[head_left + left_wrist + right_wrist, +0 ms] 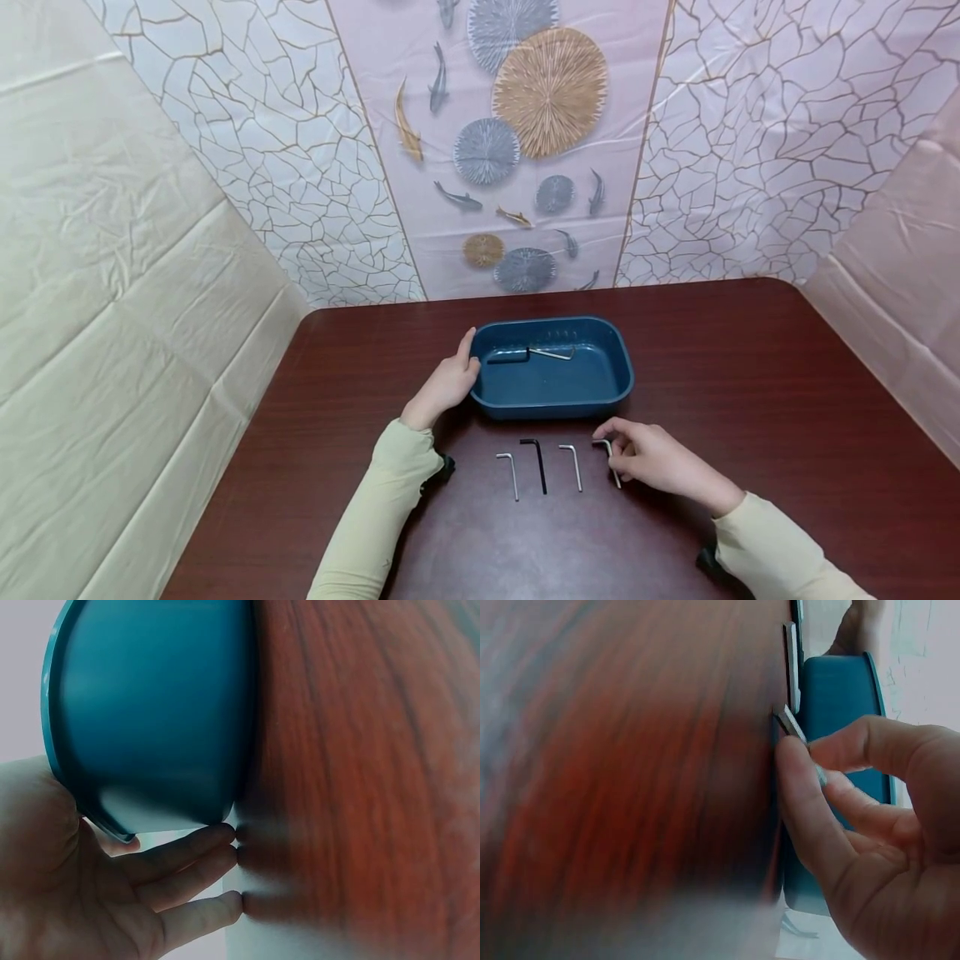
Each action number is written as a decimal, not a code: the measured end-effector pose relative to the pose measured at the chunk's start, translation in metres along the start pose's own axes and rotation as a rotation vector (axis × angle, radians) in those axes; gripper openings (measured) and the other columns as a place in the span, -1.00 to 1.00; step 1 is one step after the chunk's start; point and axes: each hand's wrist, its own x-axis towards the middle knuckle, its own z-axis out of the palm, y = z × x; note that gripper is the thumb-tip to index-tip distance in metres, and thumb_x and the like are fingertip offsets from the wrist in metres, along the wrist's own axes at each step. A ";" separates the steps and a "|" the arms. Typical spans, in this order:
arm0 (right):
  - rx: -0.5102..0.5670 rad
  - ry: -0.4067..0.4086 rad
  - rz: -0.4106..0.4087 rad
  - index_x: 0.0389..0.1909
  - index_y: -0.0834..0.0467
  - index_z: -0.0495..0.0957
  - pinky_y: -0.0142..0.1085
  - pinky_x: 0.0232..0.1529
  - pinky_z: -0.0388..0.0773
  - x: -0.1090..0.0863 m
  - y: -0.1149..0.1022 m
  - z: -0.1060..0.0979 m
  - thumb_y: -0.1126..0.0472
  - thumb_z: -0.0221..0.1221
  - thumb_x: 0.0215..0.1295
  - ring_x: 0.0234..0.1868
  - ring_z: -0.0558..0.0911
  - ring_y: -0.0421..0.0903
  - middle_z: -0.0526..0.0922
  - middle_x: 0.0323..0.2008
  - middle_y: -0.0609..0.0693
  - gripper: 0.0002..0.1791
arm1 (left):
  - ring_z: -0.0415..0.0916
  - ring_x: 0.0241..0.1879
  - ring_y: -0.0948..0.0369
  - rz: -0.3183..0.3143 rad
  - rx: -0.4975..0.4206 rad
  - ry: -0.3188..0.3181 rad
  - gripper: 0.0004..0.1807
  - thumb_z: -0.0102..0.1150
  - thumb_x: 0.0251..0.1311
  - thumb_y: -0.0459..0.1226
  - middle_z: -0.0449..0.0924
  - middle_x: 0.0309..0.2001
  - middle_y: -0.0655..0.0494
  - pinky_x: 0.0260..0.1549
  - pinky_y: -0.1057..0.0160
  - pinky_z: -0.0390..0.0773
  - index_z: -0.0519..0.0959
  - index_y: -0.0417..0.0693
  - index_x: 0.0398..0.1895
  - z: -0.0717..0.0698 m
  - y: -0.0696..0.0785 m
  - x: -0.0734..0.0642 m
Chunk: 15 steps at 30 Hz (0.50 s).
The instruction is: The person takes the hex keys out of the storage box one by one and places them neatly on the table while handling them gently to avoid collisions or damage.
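At the left end of a blue tray [551, 408], my left hand [447, 381] holds the rim, thumb over it. In the left wrist view the fingertips of that left hand [127, 900] touch the table outside the tray wall [157, 712]. My right hand [652, 454] pinches a silver hex key [613, 468] between thumb and fingers, just above or on the table. Left of it lie a silver hex key [576, 468], a black hex key [541, 468] and another silver hex key [514, 477], in a row.
Inside the tray are a dark bar-shaped piece [508, 357] and a thin silver bent rod [551, 354]. Everything stands on a dark red wooden table [720, 358]. Patterned cloth [517, 167] hangs behind it, with pale cloth [150, 317] at the left side.
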 end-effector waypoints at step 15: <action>-0.119 0.035 0.031 0.00 0.34 0.56 -0.34 -0.54 0.49 0.002 -0.009 0.006 0.43 0.15 0.15 -0.64 0.53 -0.22 0.48 -0.55 -0.09 -0.65 | 0.19 -0.68 0.20 -0.001 0.000 0.005 -0.30 -0.28 0.57 -0.18 0.26 -0.64 0.14 -0.56 0.22 0.29 -0.22 0.02 0.65 0.000 0.002 -0.001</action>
